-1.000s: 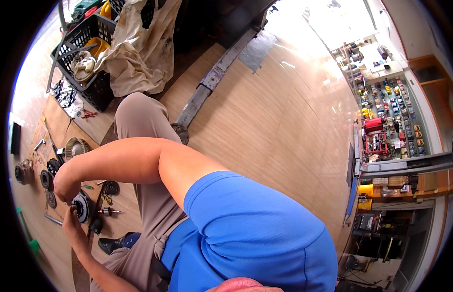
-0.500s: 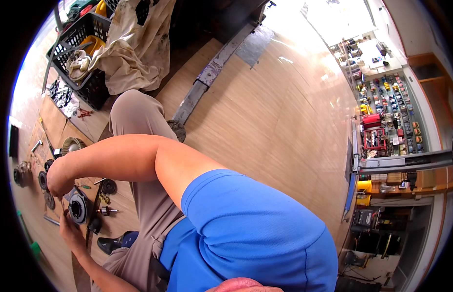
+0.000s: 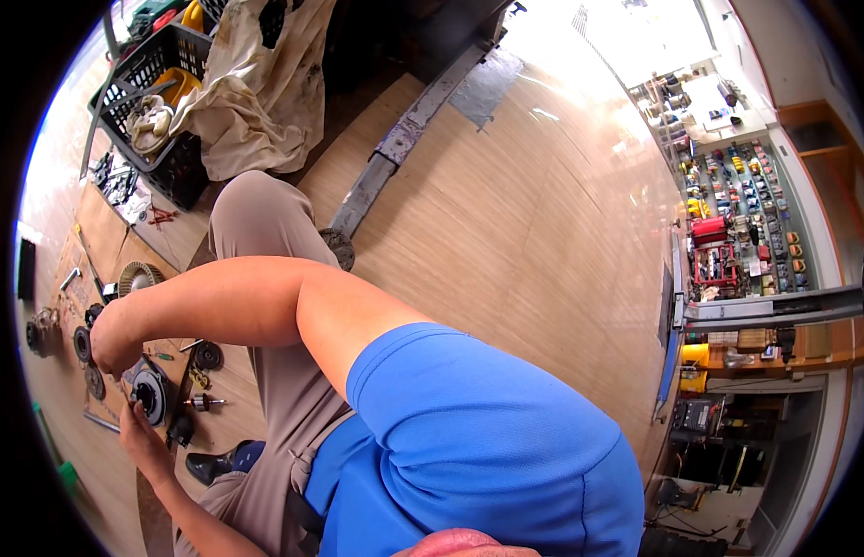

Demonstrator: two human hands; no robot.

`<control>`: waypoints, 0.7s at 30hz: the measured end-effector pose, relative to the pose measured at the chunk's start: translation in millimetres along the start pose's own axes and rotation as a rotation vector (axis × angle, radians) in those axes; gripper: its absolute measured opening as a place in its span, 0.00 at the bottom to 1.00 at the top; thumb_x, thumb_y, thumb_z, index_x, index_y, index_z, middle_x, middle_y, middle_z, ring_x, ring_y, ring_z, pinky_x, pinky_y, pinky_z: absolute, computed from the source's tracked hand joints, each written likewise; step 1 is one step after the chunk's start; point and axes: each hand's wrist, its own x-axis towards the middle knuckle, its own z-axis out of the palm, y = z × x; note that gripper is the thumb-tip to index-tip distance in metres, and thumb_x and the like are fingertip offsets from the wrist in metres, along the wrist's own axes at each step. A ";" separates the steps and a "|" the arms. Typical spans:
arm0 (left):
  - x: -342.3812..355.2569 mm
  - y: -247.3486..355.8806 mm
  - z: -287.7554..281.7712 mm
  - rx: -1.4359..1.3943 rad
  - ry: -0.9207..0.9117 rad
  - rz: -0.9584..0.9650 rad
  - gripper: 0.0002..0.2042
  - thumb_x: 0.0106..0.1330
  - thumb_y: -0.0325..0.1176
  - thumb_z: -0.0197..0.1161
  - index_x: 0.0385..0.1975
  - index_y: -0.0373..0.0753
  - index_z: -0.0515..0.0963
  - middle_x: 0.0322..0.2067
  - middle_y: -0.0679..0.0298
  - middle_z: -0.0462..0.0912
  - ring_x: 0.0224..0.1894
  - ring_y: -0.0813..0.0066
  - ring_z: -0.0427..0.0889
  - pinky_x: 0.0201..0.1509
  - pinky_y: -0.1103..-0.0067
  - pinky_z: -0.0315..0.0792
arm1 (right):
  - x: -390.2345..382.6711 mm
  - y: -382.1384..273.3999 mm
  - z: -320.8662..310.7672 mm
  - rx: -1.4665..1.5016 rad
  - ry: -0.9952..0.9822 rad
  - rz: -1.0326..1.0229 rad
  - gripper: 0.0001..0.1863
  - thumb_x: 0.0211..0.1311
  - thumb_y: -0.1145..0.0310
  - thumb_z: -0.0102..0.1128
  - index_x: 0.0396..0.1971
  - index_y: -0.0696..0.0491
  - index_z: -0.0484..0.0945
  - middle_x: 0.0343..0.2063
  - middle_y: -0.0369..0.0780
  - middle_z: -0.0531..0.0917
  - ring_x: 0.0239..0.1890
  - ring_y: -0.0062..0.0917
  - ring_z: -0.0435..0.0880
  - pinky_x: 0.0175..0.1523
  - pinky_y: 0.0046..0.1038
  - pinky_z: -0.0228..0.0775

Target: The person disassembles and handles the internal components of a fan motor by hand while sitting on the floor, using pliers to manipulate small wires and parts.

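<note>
I guess the round part (image 3: 152,397) is hard and heavy; hold its edge (image 3: 165,405). I can't tell how my left hand (image 3: 142,438) or right hand (image 3: 116,338) grips.

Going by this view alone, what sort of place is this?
Probably a repair workshop: a round, grey, metallic-looking part with a black hub, a long, scuffed, grey metal beam, and rows of small, multicoloured items at right.

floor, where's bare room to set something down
Widest free patch: the pale floor between the grey beam, blue sleeve and shelves at right. Crowded: around the left hand and right hand, where the round grey part, fan wheel and black disc lie.
</note>
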 end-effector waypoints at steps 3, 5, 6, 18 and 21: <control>0.5 0.6 -1.9 -0.008 -0.015 -0.022 0.10 0.71 0.32 0.49 0.34 0.30 0.72 0.31 0.46 0.76 0.34 0.49 0.75 0.37 0.66 0.68 | 0.1 -1.6 -1.8 -0.012 0.025 -0.004 0.16 0.62 0.54 0.52 0.39 0.46 0.84 0.38 0.41 0.84 0.44 0.37 0.80 0.50 0.39 0.70; -0.2 -1.8 0.4 0.001 -0.008 -0.015 0.10 0.71 0.32 0.49 0.34 0.30 0.71 0.30 0.46 0.76 0.33 0.48 0.74 0.37 0.66 0.68 | -1.2 -3.0 -2.7 0.001 0.026 0.010 0.15 0.62 0.54 0.52 0.39 0.46 0.84 0.38 0.41 0.84 0.44 0.37 0.80 0.50 0.39 0.70; -0.3 -2.9 1.8 0.008 0.000 -0.006 0.09 0.71 0.31 0.49 0.33 0.30 0.71 0.30 0.46 0.75 0.33 0.47 0.74 0.36 0.66 0.68 | -1.9 -3.6 -3.1 0.014 0.027 0.025 0.15 0.61 0.55 0.53 0.39 0.46 0.84 0.38 0.41 0.84 0.44 0.37 0.80 0.49 0.39 0.71; -0.6 1.8 6.0 0.074 0.009 0.049 0.10 0.71 0.32 0.50 0.31 0.31 0.69 0.28 0.45 0.73 0.32 0.44 0.72 0.35 0.63 0.66 | -7.3 -7.6 -6.1 0.029 -0.025 0.074 0.18 0.62 0.52 0.53 0.44 0.46 0.82 0.42 0.42 0.83 0.46 0.38 0.80 0.51 0.39 0.69; 0.0 -1.3 7.0 0.082 0.015 0.047 0.11 0.71 0.33 0.49 0.30 0.31 0.68 0.28 0.44 0.73 0.32 0.44 0.72 0.34 0.63 0.65 | -7.3 -8.1 -6.1 0.031 -0.029 0.086 0.18 0.62 0.52 0.53 0.44 0.46 0.82 0.42 0.42 0.83 0.46 0.38 0.80 0.51 0.39 0.69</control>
